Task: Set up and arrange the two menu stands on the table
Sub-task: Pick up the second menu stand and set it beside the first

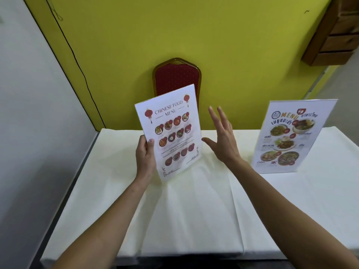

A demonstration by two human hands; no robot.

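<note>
A yellow-green wall (213, 45) fills the back of the view, with a pale grey wall (29, 113) meeting it on the left and a black cable (77, 61) running down along the join. Below them a bench (194, 220) under a creased white cloth spreads from the near edge to the far wall. A wooden shelf unit (334, 32) hangs in the upper right corner, and a red padded chair (175, 76) with a gilt frame stands against the wall behind the bench's far edge. The Thai menu stand (291, 136) stands upright on the right side of the bench, its base resting on the cloth, its printed face turned to the camera. The Chinese food menu stand (171, 131) sits left of centre, tilted with its top leaning rightward, well apart from the other stand; whether its lower corner touches the cloth cannot be told. The left hand (145, 156) has its grip closed on this stand's left edge, thumb on the printed front and fingers behind. The right hand (223, 136) hangs just beside the stand's right edge, its grip wide open, fingers spread and holding nothing.
</note>
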